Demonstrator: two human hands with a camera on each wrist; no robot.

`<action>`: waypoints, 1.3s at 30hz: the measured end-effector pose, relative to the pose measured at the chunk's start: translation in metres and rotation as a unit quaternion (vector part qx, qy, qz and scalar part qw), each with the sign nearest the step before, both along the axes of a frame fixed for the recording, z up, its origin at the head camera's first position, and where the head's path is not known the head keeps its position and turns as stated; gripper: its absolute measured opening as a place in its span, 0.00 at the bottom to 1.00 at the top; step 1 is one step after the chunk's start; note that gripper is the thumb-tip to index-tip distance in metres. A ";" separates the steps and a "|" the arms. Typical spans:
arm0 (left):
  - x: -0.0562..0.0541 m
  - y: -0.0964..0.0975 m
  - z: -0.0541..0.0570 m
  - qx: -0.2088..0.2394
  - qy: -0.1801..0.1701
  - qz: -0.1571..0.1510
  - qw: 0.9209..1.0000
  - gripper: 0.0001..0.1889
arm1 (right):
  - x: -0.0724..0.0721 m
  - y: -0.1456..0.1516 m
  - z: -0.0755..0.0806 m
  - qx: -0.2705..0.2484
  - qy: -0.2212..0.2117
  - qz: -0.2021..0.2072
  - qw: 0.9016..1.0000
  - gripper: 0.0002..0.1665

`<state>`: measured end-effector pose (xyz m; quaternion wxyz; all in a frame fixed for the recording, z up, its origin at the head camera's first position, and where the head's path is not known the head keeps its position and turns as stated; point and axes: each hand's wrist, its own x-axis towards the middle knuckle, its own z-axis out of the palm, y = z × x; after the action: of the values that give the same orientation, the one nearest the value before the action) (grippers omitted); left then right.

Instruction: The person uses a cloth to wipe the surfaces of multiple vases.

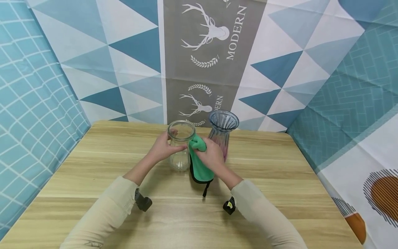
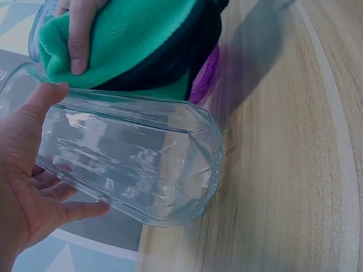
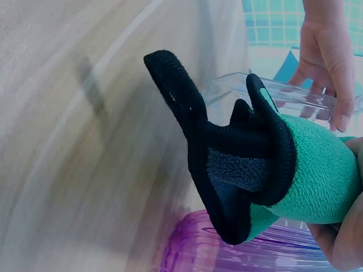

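A clear glass vase (image 1: 179, 162) stands upright near the back of the table, and my left hand (image 1: 164, 147) grips it around its upper part, thumb on the near side. In the left wrist view the faceted base of this glass vase (image 2: 170, 164) shows. My right hand (image 1: 212, 155) holds a green cloth (image 1: 202, 171) with black edging and a small black loop, bunched in the fingers right at the vase's rim. Behind the right hand stands a second vase (image 1: 222, 136), blue at its flared rim and pink-purple lower down, partly hidden by the hand and cloth.
The wooden table (image 1: 174, 214) reaches back to a patterned wall cloth (image 1: 130, 69) close behind the vases. The purple base of the second vase (image 3: 210, 243) sits beside the cloth in the right wrist view. Hanging sheets (image 1: 28, 97) flank the table.
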<state>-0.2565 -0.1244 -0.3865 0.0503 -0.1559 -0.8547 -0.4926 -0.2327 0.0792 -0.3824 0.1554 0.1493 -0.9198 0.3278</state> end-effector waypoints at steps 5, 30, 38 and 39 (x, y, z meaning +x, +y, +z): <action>0.000 0.000 0.000 0.001 -0.005 -0.002 1.000 0.36 | 0.001 -0.001 -0.006 0.007 -0.019 -0.002 1.000 0.23; 0.001 0.013 -0.003 0.011 0.015 0.061 0.998 0.42 | 0.003 0.006 -0.034 0.098 -0.072 0.002 0.993 0.20; 0.004 0.017 -0.003 0.040 -0.007 0.074 0.996 0.43 | 0.003 0.005 -0.025 0.044 -0.013 -0.004 0.999 0.21; 0.004 0.017 -0.002 0.040 -0.006 0.072 0.997 0.43 | 0.003 0.005 -0.023 0.037 -0.003 -0.004 0.999 0.21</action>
<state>-0.2523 -0.1078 -0.3888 0.0865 -0.0891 -0.8438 -0.5221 -0.2293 0.0840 -0.4053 0.1485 0.1506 -0.9323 0.2935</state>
